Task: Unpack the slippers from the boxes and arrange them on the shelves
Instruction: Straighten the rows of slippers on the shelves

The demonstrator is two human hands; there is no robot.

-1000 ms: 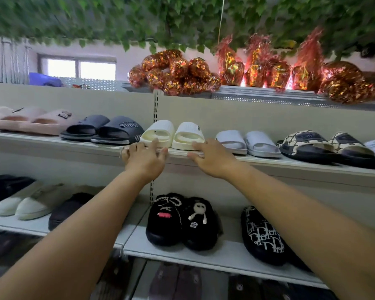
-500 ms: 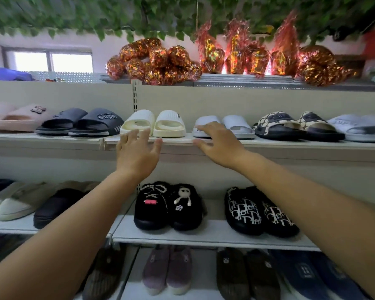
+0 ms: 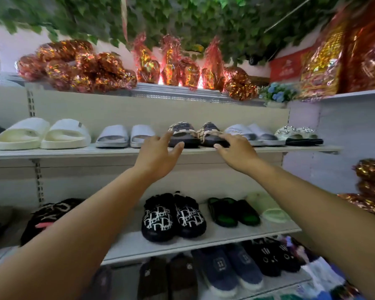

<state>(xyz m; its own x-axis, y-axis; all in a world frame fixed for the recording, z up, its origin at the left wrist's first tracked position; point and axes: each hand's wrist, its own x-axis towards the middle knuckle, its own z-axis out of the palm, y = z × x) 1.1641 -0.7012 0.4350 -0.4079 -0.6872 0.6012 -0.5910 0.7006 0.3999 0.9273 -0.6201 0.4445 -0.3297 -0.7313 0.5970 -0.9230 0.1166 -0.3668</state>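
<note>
Shelving unit is filling the view. Three white shelves are showing: upper shelf (image 3: pixel 74 151), middle shelf (image 3: pixel 247 233), bottom shelf (image 3: pixel 290 280). Green ivy (image 3: pixel 182 16) is hanging overhead. Red-gold foil bundles (image 3: pixel 74 63) are sitting along the top of the unit, with more at the right edge.

Both bare forearms are stretching up from the bottom corners. The left hand (image 3: pixel 156 156) and the right hand (image 3: pixel 236 152) are hovering at the upper shelf's front edge, both with fingers spread and loose, gripping nothing.

Slippers are sitting in pairs on all three shelves.
- **Upper shelf, left to right:** cream slides (image 3: pixel 43 135), white slides (image 3: pixel 121 136), patterned slides (image 3: pixel 182 132), another white pair (image 3: pixel 253 133), jewelled sandals (image 3: pixel 297 135).
- **Middle shelf:** black lettered slippers (image 3: pixel 173 217), black-green slippers (image 3: pixel 232 213), a pale green slipper (image 3: pixel 268 208).
- **Bottom shelf:** blue slippers (image 3: pixel 230 269) and black fluffy slippers (image 3: pixel 275 258), both blurred.

The patterned slides are sitting right behind the two hands. Left fingertips are lying by the left slide's side, and right fingertips are lying by the right slide's toe. Whether either hand is actually touching them, cannot tell.

A small pot of blue flowers (image 3: pixel 277 96) is standing on top at the right.
</note>
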